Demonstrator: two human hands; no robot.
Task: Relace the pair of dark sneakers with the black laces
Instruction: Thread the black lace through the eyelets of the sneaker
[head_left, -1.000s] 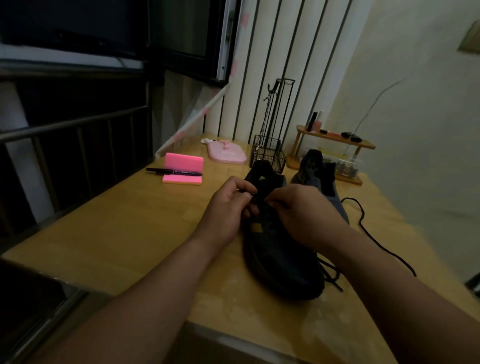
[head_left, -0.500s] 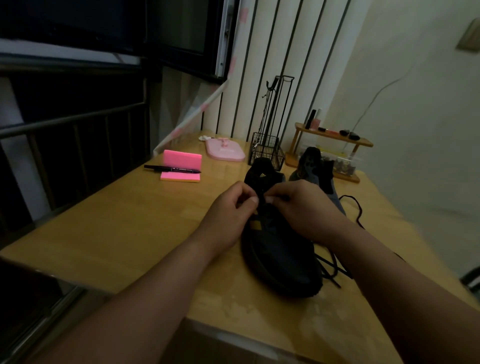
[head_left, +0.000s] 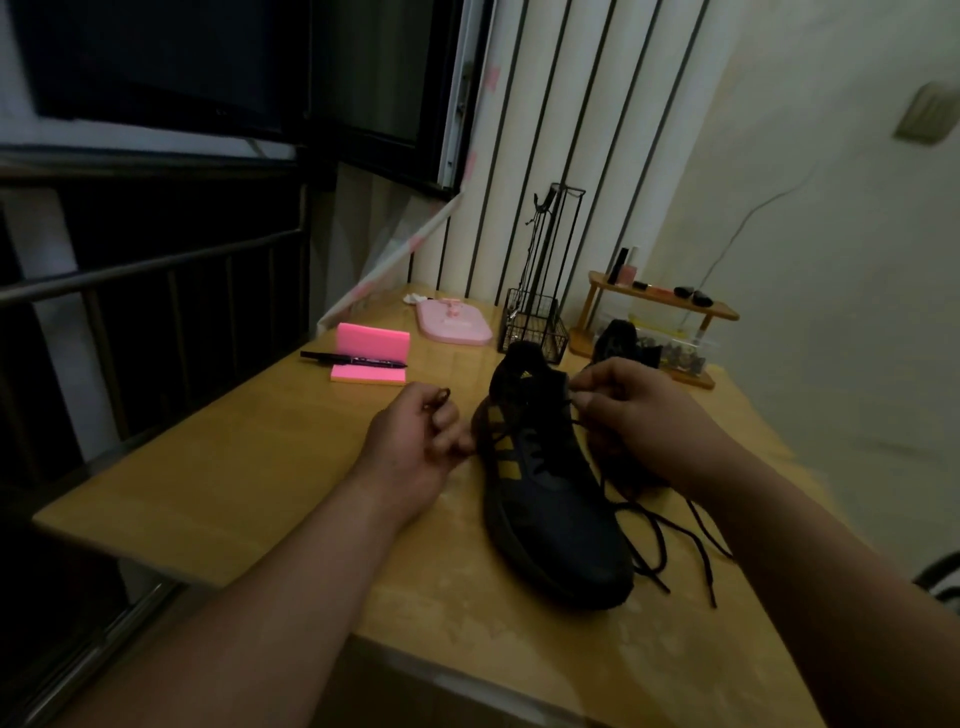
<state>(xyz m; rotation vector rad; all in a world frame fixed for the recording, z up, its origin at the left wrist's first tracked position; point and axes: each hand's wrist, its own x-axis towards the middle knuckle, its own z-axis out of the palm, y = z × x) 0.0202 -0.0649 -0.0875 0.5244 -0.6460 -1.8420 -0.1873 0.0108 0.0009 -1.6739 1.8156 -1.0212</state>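
While left hand (head_left: 415, 447) and right hand (head_left: 639, 415) pinch lace (head_left: 581, 422), sneaker (head_left: 550, 499) lies between.

The only mark I can make out is on the sneaker (head_left: 550, 499) in front of me: a small gold three-bar logo (head_left: 524, 375) on its tongue and three gold stripes (head_left: 506, 453) on its side. Any lettering under the logo is too small to read, as is the print on the black marker (head_left: 353, 358).

I note a wooden table (head_left: 234, 467) below a dark window (head_left: 234, 62), a cream wall (head_left: 831, 322) to my right, dim light.
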